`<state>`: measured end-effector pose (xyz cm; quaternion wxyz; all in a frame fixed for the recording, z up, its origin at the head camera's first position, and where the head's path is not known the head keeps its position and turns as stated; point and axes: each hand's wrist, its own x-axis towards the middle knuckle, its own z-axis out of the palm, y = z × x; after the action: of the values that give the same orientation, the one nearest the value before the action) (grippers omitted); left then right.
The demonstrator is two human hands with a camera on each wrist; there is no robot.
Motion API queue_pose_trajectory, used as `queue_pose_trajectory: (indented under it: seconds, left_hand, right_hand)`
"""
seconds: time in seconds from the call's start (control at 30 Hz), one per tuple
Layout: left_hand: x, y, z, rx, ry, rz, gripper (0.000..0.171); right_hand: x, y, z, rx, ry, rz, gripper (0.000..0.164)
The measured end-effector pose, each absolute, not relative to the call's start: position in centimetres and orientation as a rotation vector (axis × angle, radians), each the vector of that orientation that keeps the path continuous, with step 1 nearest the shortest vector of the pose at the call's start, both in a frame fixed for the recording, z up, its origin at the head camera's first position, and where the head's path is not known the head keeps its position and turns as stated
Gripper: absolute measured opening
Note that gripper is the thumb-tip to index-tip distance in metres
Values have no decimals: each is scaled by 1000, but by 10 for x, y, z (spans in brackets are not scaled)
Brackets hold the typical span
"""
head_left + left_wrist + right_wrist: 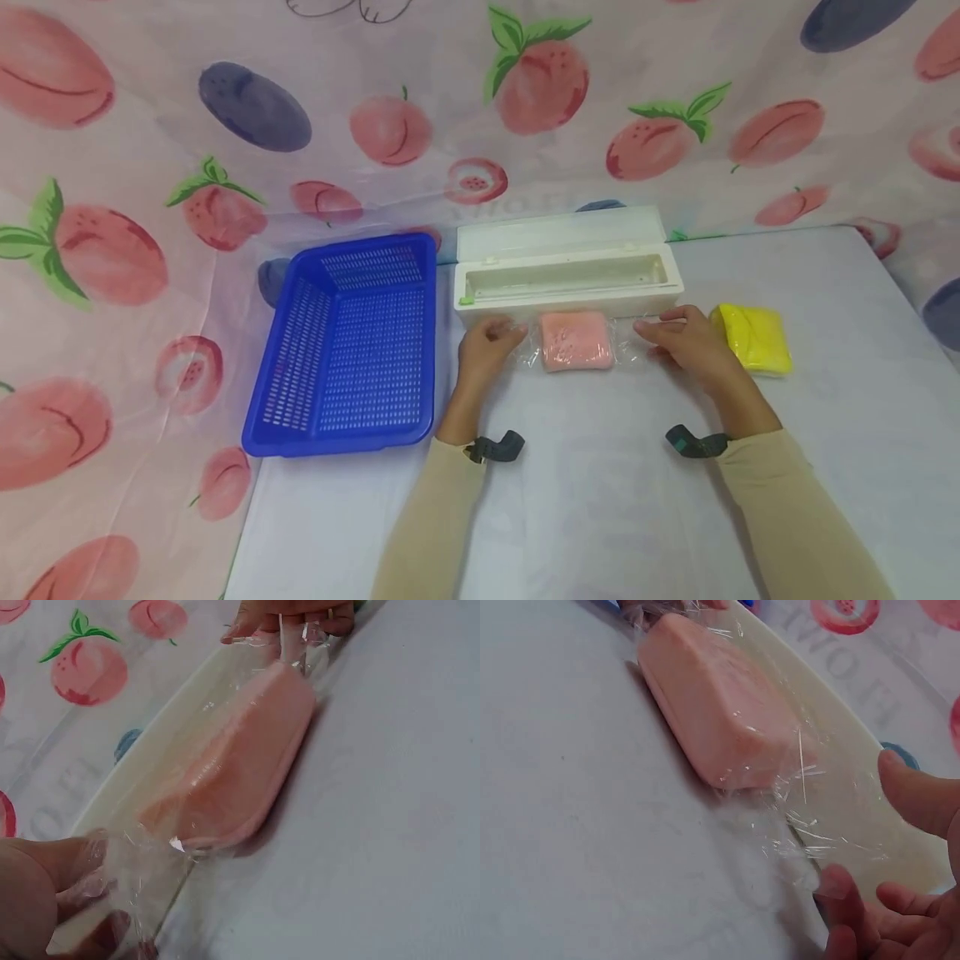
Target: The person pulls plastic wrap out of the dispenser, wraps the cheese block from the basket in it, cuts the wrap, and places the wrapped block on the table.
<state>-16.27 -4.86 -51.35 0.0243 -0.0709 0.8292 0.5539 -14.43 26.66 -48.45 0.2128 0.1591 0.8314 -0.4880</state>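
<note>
A pink block (576,341) lies on the white tabletop, wrapped in clear plastic wrap (799,802) whose loose ends stick out on both sides. My left hand (483,350) is at the left end, thumb and fingers bent around the plastic wrap, which drapes over the fingertips in the left wrist view. At the opposite end is my right hand (690,346), thumb spread well away from the fingers (836,889), one fingertip touching the film's edge. Directly behind the block stands a long white wrap dispenser box (566,304) with its lid (562,233) raised.
To the left sits a blue perforated plastic basket (339,433). A yellow wrapped block (757,337) lies beside my right wrist. Behind the table hangs a fruit-print cloth (300,50), close to the back of the dispenser box. Each wrist wears a dark camera strap (498,447).
</note>
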Motion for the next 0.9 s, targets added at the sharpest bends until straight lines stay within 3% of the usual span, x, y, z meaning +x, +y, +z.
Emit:
queue_pose_trajectory:
  seconds: [0.13, 0.3, 0.47, 0.6, 0.73, 0.9]
  left_hand:
    - [-163, -51, -515, -89, 2652, 1660, 21]
    - [-150, -61, -504, 10, 2548, 1476, 19]
    - [-134, -61, -489, 120, 2415, 1211, 40]
    - [-135, -49, -487, -37, 2590, 1246, 52]
    - [-145, -39, -494, -112, 2608, 1428, 43]
    - [-151, -32, -502, 38, 2528, 1398, 28]
  right_hand:
    - [-145, 261, -487, 394, 2372, -1282, 101]
    - [-142, 256, -487, 365, 2399, -1237, 94]
    - [-138, 248, -485, 325, 2454, -1237, 88]
    - [-136, 240, -484, 318, 2406, -1334, 87]
    - [-134, 230, -488, 322, 2237, -1486, 93]
    - [-132, 220, -494, 305, 2189, -1564, 95]
